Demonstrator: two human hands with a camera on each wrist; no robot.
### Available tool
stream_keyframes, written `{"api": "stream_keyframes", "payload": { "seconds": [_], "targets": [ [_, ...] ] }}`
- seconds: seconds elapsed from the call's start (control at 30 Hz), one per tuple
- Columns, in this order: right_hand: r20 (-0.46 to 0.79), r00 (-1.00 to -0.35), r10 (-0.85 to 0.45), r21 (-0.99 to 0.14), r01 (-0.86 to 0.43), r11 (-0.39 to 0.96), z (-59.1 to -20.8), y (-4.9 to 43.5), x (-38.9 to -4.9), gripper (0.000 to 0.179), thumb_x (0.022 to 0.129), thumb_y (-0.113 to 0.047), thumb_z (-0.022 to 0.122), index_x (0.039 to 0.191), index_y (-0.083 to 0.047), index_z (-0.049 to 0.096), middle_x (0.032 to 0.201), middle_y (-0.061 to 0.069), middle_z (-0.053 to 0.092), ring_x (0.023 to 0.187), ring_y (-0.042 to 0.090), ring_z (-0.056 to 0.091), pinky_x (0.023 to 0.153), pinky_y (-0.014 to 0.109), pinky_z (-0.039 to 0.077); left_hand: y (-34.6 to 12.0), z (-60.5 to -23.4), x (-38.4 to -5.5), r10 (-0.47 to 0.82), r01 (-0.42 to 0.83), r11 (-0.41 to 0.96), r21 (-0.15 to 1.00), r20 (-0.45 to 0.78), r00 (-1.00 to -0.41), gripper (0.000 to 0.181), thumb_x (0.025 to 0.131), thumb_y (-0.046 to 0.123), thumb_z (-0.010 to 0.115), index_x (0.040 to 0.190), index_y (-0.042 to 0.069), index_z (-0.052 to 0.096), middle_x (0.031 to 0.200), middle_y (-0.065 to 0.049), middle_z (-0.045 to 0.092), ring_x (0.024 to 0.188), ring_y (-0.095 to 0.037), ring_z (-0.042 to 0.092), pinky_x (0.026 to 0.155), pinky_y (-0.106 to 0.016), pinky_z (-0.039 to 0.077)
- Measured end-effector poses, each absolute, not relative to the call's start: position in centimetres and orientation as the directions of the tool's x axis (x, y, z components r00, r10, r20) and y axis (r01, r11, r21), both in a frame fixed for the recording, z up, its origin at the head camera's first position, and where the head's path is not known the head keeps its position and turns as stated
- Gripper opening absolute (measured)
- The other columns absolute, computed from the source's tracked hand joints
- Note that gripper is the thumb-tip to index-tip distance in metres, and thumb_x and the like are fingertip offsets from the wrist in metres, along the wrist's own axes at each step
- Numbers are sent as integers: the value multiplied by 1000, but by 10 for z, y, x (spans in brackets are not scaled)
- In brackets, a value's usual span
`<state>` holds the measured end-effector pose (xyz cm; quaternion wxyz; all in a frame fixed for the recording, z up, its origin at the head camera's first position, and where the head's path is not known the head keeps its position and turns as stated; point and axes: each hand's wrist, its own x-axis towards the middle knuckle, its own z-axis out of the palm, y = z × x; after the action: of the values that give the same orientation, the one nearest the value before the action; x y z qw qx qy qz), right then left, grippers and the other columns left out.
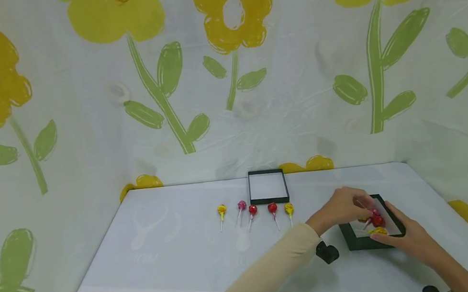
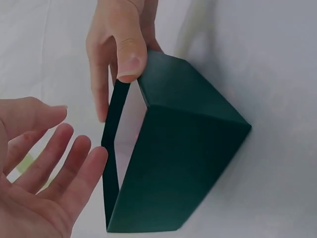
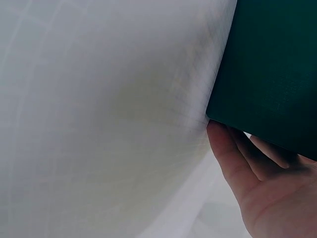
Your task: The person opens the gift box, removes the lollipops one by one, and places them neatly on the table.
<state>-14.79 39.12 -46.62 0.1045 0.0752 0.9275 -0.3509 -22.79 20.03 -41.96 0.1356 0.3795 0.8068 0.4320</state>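
On the right of the table, in the head view, stands a dark green box [image 1: 368, 244] with a white inside. Red, pink and yellow lollipops [image 1: 378, 221] lie in it. My right hand [image 1: 415, 236] grips the box at its right side, thumb at the near rim; the right wrist view shows its fingers [image 3: 230, 158] against the green wall. Over the open top is my left hand [image 1: 347, 206], coming in from the left. In the left wrist view that hand's fingers [image 2: 74, 173] are loosely spread beside the opening, with nothing between them.
A shallow dark-rimmed lid [image 1: 269, 200], white inside, lies at the table's back edge. In front of it is a row of several lollipops, among them a yellow lollipop [image 1: 221, 210] and a red lollipop [image 1: 272, 207]. A flower-printed curtain [image 1: 296, 86] surrounds the table.
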Motion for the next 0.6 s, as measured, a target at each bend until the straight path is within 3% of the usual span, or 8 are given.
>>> {"api": "stream_keyframes", "payload": {
  "seconds": [0.23, 0.4, 0.6],
  "targets": [
    [-202, -978, 56, -645, 175, 743, -468, 390, -145, 107, 85, -49, 64, 149, -8, -12, 146, 40, 5, 125, 63, 15, 87, 76, 27, 217, -421, -229, 774, 511, 392, 765, 26, -633, 18, 85, 9, 70, 103, 11, 71, 90, 9, 67, 72, 8, 53, 62, -7, 43],
    [-182, -983, 40, -666, 153, 730, -466, 389, -143, 105, 86, -46, 64, 150, -7, -10, 147, 39, 3, 126, 64, 12, 87, 76, 25, 224, -426, -229, 770, 510, 472, 719, -55, -636, 17, 85, 10, 70, 100, 17, 72, 83, 16, 62, 74, 6, 51, 63, -9, 40],
    [-178, -983, 31, -655, 142, 742, -467, 389, -143, 105, 86, -46, 64, 150, -6, -9, 146, 40, 6, 125, 64, 14, 87, 75, 28, 230, -434, -231, 800, 517, 496, 698, -136, -584, 18, 85, 8, 69, 100, 17, 73, 86, 16, 65, 72, 6, 53, 61, -10, 43]
  ]
}}
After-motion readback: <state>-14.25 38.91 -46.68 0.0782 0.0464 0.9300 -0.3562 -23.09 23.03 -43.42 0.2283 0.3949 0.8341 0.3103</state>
